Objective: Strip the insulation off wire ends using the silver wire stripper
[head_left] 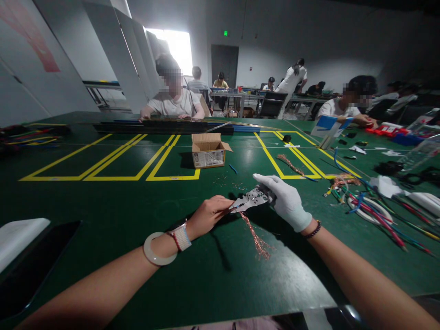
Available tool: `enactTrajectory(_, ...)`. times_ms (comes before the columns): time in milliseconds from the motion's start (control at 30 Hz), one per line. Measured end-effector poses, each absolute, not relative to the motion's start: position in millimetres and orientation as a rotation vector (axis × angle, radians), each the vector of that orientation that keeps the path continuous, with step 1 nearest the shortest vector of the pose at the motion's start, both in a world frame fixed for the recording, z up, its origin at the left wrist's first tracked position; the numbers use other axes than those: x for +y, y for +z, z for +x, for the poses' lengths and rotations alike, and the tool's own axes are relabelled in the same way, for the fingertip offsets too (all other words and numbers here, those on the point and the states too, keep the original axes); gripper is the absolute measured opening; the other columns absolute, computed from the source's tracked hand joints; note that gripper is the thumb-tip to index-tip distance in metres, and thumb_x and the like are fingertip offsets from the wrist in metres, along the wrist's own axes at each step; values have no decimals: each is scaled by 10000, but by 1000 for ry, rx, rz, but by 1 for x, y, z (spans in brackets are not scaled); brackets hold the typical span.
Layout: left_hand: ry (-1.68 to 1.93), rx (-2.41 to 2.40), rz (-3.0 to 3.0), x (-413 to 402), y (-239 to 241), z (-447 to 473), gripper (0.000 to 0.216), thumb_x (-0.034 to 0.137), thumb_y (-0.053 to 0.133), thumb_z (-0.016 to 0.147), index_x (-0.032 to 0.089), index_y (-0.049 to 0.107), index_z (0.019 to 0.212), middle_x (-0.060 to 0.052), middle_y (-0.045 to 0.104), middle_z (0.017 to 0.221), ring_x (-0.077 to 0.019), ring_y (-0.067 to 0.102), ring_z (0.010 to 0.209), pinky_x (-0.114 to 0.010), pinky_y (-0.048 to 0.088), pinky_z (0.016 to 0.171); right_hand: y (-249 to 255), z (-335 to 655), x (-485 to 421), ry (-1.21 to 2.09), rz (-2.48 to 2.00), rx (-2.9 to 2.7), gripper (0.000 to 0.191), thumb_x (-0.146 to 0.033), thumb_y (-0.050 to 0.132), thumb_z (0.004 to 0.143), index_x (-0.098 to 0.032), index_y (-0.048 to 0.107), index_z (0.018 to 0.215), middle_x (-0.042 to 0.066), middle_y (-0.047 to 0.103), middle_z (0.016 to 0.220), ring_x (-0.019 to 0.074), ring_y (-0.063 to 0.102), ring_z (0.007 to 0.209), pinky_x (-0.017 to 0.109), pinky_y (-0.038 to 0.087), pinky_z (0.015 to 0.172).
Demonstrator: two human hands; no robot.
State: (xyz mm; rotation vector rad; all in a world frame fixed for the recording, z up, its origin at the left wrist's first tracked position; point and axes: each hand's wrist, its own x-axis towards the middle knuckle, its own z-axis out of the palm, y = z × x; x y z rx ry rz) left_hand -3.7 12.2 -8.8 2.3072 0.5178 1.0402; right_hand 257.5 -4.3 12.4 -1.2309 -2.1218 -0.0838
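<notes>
My right hand (pixel 285 201), in a white glove, is closed around the handles of a pair of wire strippers (pixel 252 199). Their silver jaws point left, toward my left hand (pixel 213 213), which is bare. Its fingers are pinched together at the tip of the jaws; whatever lies between them is too small and hidden to name. Just under the jaws, a frayed bundle of bare copper strands (pixel 256 236) trails down toward the table. Small copper and wire scraps (pixel 237 184) are scattered beyond the tool, along with a short blue piece of insulation (pixel 233 168).
An open cardboard box (pixel 209 158) stands ahead on the green table (pixel 144 201). Another copper bundle (pixel 290 165) lies to its right. Coloured wires (pixel 378 215) and plastic bottles crowd the right side; a dark tablet-like slab (pixel 41 266) lies at left. People sit across the table.
</notes>
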Motion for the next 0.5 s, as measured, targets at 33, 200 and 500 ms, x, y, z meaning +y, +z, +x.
enactTrajectory(33, 1028, 512, 2303, 12, -9, -4, 237, 210, 527, 933, 185, 689, 1105, -82, 732, 1022, -198, 655, 940, -324, 498, 831, 13, 257, -5, -100, -1240, -2117, 565, -39, 430, 829, -261, 492, 1344, 45, 614, 1150, 160, 600, 1004, 262, 473, 848)
enactTrajectory(200, 1039, 490, 2294, 12, -10, -3, 232, 229, 546, 924, 174, 687, 1099, -96, 726, 1036, -205, 650, 968, -334, 497, 855, 14, 256, -7, -231, -1297, -2119, 527, -35, 440, 801, -232, 554, 1276, 52, 617, 1043, 166, 599, 893, 257, 469, 747)
enactTrajectory(500, 1080, 495, 2372, 13, -10, -2, 248, 160, 565, 900, 166, 663, 1127, -112, 714, 1076, -216, 646, 985, -400, 477, 899, 15, 252, -7, -293, -1336, -2188, 388, -114, 484, 857, -244, 605, 1202, 44, 632, 962, 163, 602, 838, 244, 452, 686)
